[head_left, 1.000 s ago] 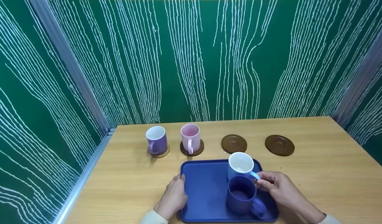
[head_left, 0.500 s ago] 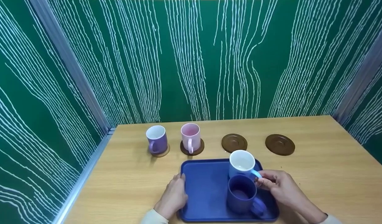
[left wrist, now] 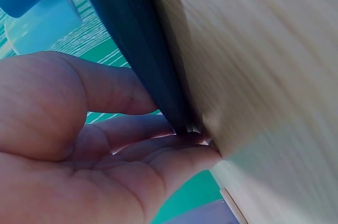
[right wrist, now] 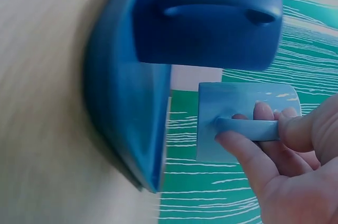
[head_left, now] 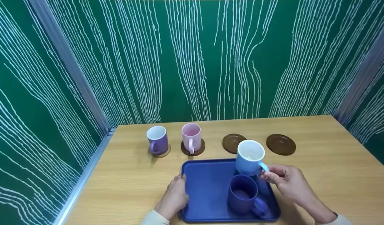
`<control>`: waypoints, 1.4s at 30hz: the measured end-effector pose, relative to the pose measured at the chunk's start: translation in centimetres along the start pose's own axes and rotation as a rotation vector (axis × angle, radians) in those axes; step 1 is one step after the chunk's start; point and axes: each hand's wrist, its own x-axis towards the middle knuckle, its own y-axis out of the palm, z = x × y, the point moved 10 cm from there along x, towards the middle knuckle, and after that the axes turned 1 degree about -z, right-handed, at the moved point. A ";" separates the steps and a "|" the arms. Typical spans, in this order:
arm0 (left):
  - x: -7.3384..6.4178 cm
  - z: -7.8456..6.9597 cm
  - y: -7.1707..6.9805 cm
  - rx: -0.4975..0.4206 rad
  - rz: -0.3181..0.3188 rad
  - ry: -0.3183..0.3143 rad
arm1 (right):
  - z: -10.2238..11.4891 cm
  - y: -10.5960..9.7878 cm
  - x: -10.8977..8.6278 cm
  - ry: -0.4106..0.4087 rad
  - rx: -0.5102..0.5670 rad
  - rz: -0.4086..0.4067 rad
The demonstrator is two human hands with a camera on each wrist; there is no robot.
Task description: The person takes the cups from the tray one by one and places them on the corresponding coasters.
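By its handle, my right hand point(head_left: 290, 181) pinches a light blue mug point(head_left: 248, 164), white inside. In the right wrist view the mug point(right wrist: 248, 94) hangs clear of the tray point(right wrist: 119, 92), its handle between thumb and fingers. A dark blue mug point(head_left: 241, 197) stands on the right part of the blue tray point(head_left: 207, 187), its handle toward the lower right. At the tray's left edge my left hand point(head_left: 176, 195) grips the rim. Up close in the left wrist view, the thumb point(left wrist: 119, 89) lies against the tray rim point(left wrist: 134, 39) and the other fingers reach under it.
Along the back of the wooden table point(head_left: 132, 187) stand a purple mug point(head_left: 159, 143) on a light coaster point(head_left: 165, 153) and a pink mug point(head_left: 195, 140) on a brown coaster point(head_left: 201, 151). Two bare brown coasters, one nearer point(head_left: 231, 143) and one farther right point(head_left: 281, 144), lie beside them.
My right hand has lifted the light blue mug off the tray and carried it up and slightly right, toward the tray's far right corner. My left hand and the tray stay put.
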 end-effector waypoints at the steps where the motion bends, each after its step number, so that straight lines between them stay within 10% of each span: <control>1: 0.0 0.0 0.0 -0.007 0.004 -0.007 | 0.2 -0.2 0.0 0.001 -0.004 -0.005; 27: -0.1 -0.1 -0.4 -0.012 -0.032 0.041 | 4.2 -1.9 3.8 -0.055 0.059 -0.114; 42: -0.1 -0.1 -0.3 -0.012 -0.025 0.021 | 3.1 -1.2 8.4 0.057 0.152 -0.092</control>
